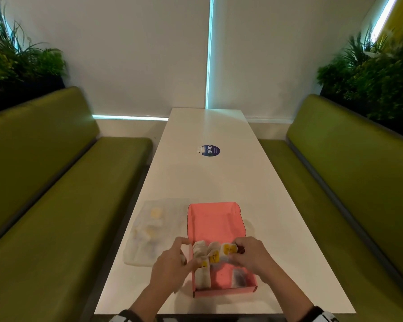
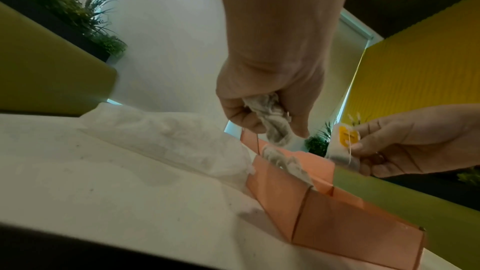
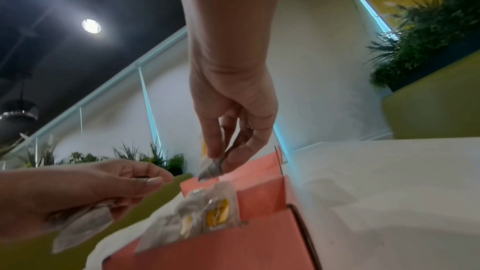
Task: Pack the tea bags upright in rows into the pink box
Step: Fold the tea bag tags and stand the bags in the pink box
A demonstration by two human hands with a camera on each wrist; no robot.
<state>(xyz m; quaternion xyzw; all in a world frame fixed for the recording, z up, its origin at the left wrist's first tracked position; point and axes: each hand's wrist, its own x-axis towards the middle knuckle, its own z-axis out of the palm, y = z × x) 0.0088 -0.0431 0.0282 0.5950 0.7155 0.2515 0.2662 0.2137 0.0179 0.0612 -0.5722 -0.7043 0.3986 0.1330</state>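
The pink box [image 1: 221, 274] lies with its lid folded back on the near part of the white table [image 1: 207, 180]. A row of tea bags [image 1: 201, 268] with yellow tags stands along its left wall, and another tea bag [image 1: 239, 277] is at its near right corner. My right hand [image 1: 239, 248] pinches a yellow-tagged tea bag [image 1: 228, 249] just above the box [image 3: 233, 254]. My left hand [image 1: 172, 261], at the box's left wall, grips a crumpled bunch of tea bags [image 2: 272, 118] in its curled fingers.
A clear plastic bag [image 1: 151, 228] with more tea bags lies left of the box. A round blue sticker [image 1: 211, 151] is further up the table. Green benches [image 1: 56, 182] flank the table on both sides, and the table's near edge is close below the box.
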